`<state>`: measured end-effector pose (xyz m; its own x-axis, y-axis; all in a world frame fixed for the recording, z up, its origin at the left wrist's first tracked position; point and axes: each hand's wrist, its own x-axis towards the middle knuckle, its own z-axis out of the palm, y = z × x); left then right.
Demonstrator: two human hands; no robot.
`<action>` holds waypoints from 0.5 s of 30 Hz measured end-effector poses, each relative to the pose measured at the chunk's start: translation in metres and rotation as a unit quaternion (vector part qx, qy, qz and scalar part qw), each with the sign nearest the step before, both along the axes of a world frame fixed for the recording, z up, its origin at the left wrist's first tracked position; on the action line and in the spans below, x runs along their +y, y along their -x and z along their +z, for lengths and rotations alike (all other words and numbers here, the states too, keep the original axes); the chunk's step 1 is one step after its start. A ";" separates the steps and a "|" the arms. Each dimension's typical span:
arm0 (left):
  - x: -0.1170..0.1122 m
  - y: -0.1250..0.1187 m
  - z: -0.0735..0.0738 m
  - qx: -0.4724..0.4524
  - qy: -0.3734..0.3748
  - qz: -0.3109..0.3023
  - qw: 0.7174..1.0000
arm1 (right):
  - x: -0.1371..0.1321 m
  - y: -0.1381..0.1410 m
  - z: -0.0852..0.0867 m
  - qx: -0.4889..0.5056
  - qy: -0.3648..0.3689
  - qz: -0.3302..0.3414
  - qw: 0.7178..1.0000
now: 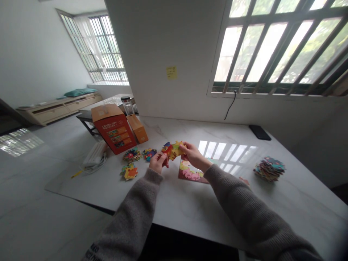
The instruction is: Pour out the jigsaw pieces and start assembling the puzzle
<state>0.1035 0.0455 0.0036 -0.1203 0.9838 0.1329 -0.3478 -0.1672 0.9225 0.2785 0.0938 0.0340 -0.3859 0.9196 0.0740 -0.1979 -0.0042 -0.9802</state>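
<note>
Both of my hands are raised just above the table, holding colourful jigsaw pieces between them. My left hand [158, 162] is closed on red and blue puzzle pieces [166, 148]. Pinched in my right hand [194, 155] is a yellow puzzle piece [176, 150], which touches or overlaps the left hand's pieces; I cannot tell whether they are joined. Below my right hand lies a partly covered pink and green picture sheet [191, 174]. Small piles of puzzle pieces [132, 154] rest to the left of my left hand, among them a yellow and orange pile [129, 172].
A red puzzle box [116, 132] stands at the back left beside a smaller orange box [138, 129]. A white power strip [94, 156] lies left of them. At right are a tall stack of puzzle pieces [269, 169] and a black phone [260, 132] near the table's edge.
</note>
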 end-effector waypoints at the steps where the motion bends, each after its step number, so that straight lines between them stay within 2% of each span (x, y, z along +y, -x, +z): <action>1: 0.000 0.000 -0.001 0.011 -0.004 -0.007 1.000 | -0.001 0.000 -0.001 -0.004 -0.008 0.021 1.000; 3: 0.000 0.000 -0.002 0.011 -0.003 -0.022 1.000 | -0.003 -0.001 -0.005 -0.022 -0.022 0.044 0.999; 6: 0.003 0.001 0.000 -0.053 0.028 -0.003 0.998 | 0.000 -0.007 -0.010 -0.018 -0.006 0.000 1.000; 9: 0.008 0.007 0.001 -0.128 0.055 0.076 0.987 | 0.011 -0.012 -0.012 -0.007 0.016 -0.068 0.998; 12: 0.013 0.015 0.000 -0.145 0.067 0.174 0.972 | 0.028 -0.004 -0.012 -0.105 -0.052 -0.147 0.982; 15: 0.015 0.018 -0.003 -0.102 0.051 0.209 0.971 | 0.047 0.020 -0.012 -0.199 -0.110 -0.174 0.958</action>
<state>0.0857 0.0606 0.0006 -0.5259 0.8500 -0.0322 -0.4473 -0.2441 0.8605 0.2583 0.1409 0.0216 -0.0959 0.9767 0.1919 0.2405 0.2098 -0.9477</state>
